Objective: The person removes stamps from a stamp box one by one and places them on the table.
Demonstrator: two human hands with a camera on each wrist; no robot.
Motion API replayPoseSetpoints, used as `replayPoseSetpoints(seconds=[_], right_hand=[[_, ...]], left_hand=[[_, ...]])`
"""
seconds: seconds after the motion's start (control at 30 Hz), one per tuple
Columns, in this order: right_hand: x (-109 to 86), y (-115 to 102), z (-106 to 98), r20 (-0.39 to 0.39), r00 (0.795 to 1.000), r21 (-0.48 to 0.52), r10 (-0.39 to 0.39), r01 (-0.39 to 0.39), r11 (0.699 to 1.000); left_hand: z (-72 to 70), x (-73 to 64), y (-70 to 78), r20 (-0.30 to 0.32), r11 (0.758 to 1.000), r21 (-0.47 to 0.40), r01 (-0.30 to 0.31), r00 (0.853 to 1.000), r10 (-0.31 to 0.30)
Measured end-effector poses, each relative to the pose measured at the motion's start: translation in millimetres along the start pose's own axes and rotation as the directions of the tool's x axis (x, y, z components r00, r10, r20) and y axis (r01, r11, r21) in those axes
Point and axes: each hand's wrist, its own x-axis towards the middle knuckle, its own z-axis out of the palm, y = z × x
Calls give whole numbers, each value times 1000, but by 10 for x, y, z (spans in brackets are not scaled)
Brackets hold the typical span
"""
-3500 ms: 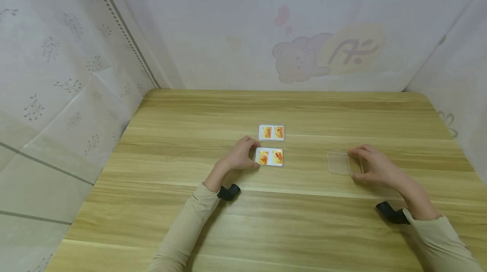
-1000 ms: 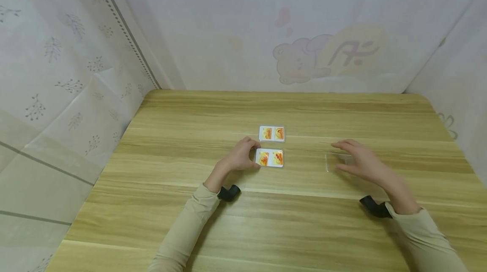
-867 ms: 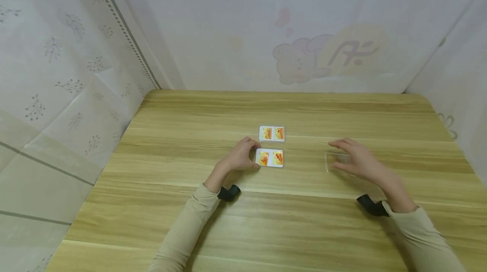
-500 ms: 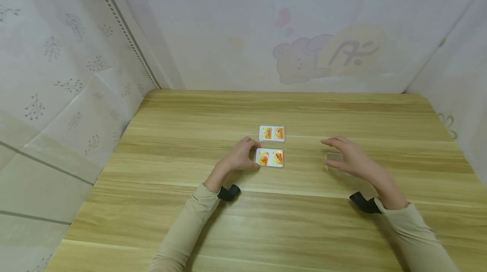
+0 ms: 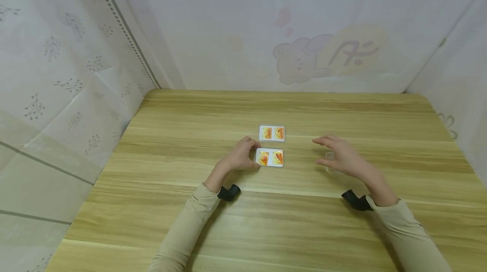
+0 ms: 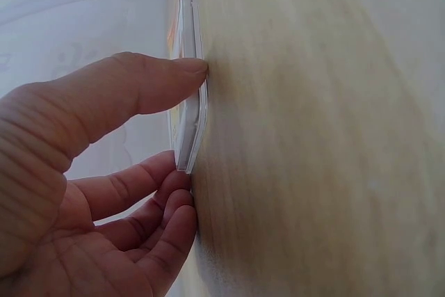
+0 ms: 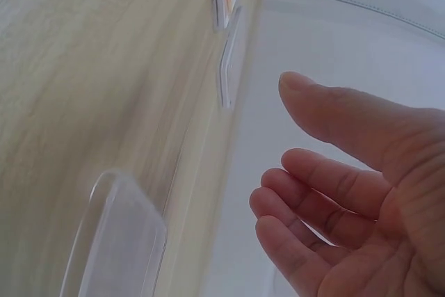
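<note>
Two flat clear cases, each with a white card bearing two orange-and-yellow pictures, lie on the table. My left hand (image 5: 239,156) holds the nearer case (image 5: 269,158) by its left end. In the left wrist view the thumb lies on one long edge of that case (image 6: 189,126), with the fingers at its far corner. The other case (image 5: 272,133) lies just beyond it. To the right, my right hand (image 5: 348,160) hovers with thumb and fingers apart and nothing between them. Below it lies an empty clear plastic piece (image 7: 128,241), mostly hidden by the hand in the head view.
The wooden table (image 5: 213,111) ends at the back against a pale printed curtain (image 5: 228,31). Another patterned curtain (image 5: 76,94) runs along the left side. A black wrist mount (image 5: 229,193) sticks out near the left wrist, and a second mount (image 5: 357,201) near the right wrist.
My right hand has let go of the empty clear piece's right end and moved left above it, towards the cases. The left hand and both picture cases have stayed in place.
</note>
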Motion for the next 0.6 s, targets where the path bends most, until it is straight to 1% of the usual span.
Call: replayPoseSetpoints(seconds=[0.33, 0.6], right_hand=[[95, -58, 65, 68, 995, 10, 72, -73, 997], [166, -128, 100, 83, 995, 36, 61, -64, 997]], left_hand=[[-1, -3, 0, -1, 1000, -15, 3, 1000, -3], [0, -1, -3, -1, 1000, -10, -2, 1000, 2]])
